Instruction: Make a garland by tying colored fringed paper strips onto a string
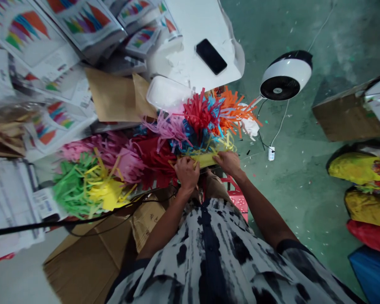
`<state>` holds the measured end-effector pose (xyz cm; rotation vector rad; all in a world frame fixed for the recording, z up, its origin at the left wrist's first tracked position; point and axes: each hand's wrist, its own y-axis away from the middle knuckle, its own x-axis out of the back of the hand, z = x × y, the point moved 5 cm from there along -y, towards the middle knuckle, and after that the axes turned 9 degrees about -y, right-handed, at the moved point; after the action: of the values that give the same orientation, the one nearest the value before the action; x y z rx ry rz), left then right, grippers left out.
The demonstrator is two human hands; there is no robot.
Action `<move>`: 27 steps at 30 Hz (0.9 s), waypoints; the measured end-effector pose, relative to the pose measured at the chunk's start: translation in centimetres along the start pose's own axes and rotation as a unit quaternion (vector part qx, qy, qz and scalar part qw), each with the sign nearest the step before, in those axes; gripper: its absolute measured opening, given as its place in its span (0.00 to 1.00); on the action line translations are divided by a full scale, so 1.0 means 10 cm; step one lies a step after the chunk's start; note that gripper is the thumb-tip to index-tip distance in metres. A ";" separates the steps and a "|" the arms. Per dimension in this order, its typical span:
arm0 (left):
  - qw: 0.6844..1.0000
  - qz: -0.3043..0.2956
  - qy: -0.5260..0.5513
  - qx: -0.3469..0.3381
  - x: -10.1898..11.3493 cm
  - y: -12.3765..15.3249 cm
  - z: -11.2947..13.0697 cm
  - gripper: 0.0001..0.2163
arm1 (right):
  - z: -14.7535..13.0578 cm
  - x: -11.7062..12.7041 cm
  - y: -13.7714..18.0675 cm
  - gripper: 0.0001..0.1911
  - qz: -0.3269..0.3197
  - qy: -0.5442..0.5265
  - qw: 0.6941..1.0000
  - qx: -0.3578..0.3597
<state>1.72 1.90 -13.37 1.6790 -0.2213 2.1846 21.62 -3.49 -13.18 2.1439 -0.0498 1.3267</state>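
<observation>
A strip of yellow fringed tissue paper stretches between my two hands at the table's near edge. My left hand grips its left end with curled fingers. At the right end, my right hand pinches the paper between thumb and fingers. Just beyond lie bunches of red fringed paper, orange fringed paper and pink fringed paper, with blue strips among them. Left of my left hand are dark red paper, green fringed paper and yellow fringed paper.
Stacked printed packets cover the table's left side. A black phone, a clear plastic tray and brown cardboard lie beyond the paper. To the right stands a white fan with a cable. A black cable crosses at left.
</observation>
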 end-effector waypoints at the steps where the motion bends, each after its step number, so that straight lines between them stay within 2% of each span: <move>1: 1.000 -0.002 -0.003 -0.002 0.00 -0.01 0.00 0.11 | 0.00 -0.01 -0.02 0.22 -0.002 0.003 1.000 0.000; 9: 1.000 -0.003 -0.028 -0.014 -0.02 -0.08 -0.02 0.14 | 0.03 -0.08 -0.10 0.25 0.001 0.008 1.000 -0.010; 17: 0.998 0.022 -0.038 -0.037 0.00 -0.10 0.02 0.13 | 0.00 -0.05 -0.10 0.27 -0.007 0.017 0.999 -0.028; 20: 0.993 0.026 -0.014 -0.112 0.01 -0.08 0.12 0.16 | -0.06 -0.04 -0.08 0.27 0.005 0.021 0.999 -0.032; 23: 0.969 -0.028 0.007 -0.244 -0.03 -0.04 0.27 0.18 | -0.11 -0.04 -0.04 0.25 0.019 0.024 0.999 -0.029; 25: 0.959 -0.057 0.004 -0.279 -0.04 -0.02 0.30 0.17 | -0.10 0.00 0.00 0.21 0.039 0.025 0.999 -0.012; 27: 0.957 -0.063 -0.006 -0.283 -0.03 -0.02 0.32 0.17 | -0.02 0.10 0.04 0.17 0.070 0.017 0.997 0.016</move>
<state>4.71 0.87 -12.82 1.3364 -0.6541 1.7867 21.80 -3.46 -12.07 2.1775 -0.1678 1.4526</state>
